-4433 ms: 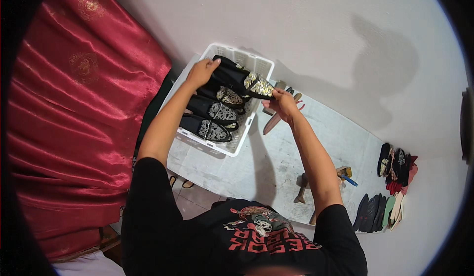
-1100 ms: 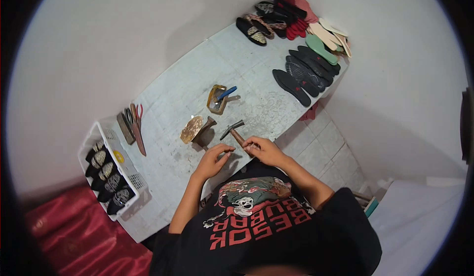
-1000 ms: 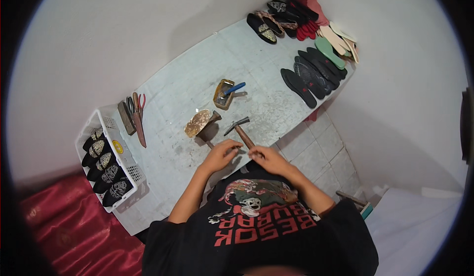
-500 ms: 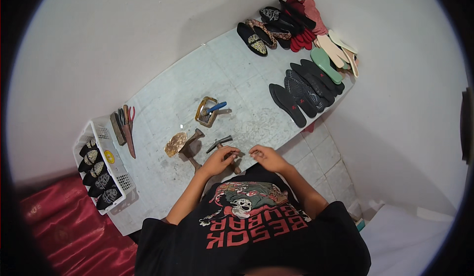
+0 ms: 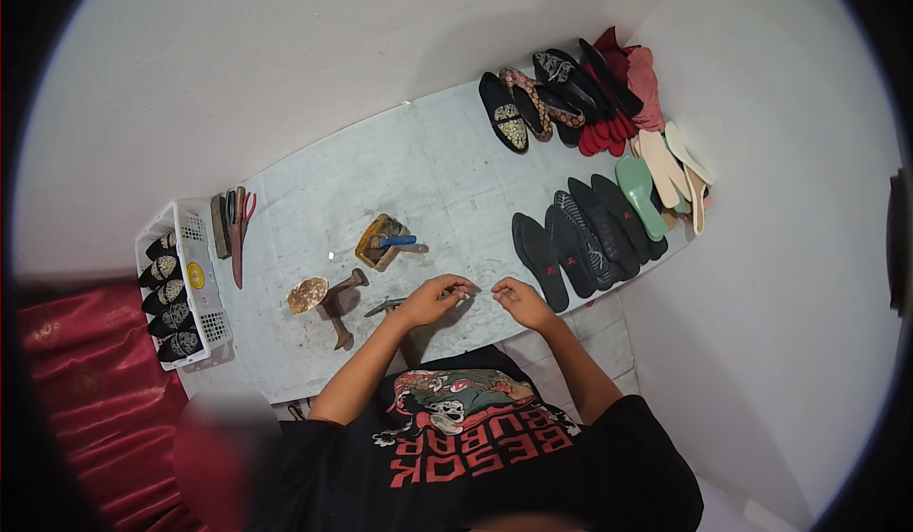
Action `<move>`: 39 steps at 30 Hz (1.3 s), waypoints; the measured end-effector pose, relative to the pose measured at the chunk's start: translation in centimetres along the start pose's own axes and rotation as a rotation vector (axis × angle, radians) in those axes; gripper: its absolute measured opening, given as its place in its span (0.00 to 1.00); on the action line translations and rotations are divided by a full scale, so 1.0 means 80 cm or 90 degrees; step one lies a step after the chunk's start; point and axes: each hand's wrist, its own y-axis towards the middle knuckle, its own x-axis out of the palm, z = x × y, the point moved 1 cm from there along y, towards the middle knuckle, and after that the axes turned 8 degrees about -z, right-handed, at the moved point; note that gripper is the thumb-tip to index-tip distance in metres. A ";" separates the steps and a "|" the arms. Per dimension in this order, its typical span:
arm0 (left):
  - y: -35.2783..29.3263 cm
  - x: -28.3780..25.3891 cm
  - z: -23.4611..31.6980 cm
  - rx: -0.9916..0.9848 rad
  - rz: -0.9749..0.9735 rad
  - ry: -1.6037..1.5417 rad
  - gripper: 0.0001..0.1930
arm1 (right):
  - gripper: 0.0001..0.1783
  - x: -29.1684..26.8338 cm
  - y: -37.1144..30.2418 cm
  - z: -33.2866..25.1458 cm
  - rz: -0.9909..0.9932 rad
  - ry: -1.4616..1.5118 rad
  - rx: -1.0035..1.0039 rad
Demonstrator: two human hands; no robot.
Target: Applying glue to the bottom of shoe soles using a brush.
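Above the near edge of the table, my left hand is held with fingers loosely bent and nothing visible in it. My right hand faces it across a small gap, fingers also loosely curled, near the closest black shoe sole. A hammer lies under my left forearm, which covers much of it. Left of that stands a metal cobbler's anvil with a pale, worn pad at one arm. Beyond the hammer sits a glue-stained tray holding a blue-handled brush.
On the left, a white plastic crate holds several patterned black shoes; pliers and other hand tools lie beside it. Finished flats, red pieces, a green sole and cream soles fill the right end, against walls.
Both hands have moved forward, away from my body, toward the table's middle. My left hand is off the hammer area, with the forearm now across it. The whole view has shifted.
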 end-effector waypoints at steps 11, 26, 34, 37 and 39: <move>0.127 -0.053 0.036 0.015 -0.127 -0.015 0.16 | 0.10 -0.069 0.100 0.004 0.034 0.099 0.002; 0.486 -0.235 0.032 -0.006 0.172 0.352 0.45 | 0.37 -0.203 0.306 -0.041 0.322 0.309 0.126; 0.461 -0.192 0.035 -0.035 0.079 0.332 0.20 | 0.32 -0.210 0.290 -0.017 0.304 0.376 0.130; 0.416 -0.217 0.043 0.048 0.015 0.273 0.15 | 0.25 -0.194 0.266 -0.054 0.254 0.356 0.041; 0.385 -0.219 0.065 0.084 -0.077 0.198 0.15 | 0.19 -0.189 0.243 -0.073 0.259 0.349 -0.075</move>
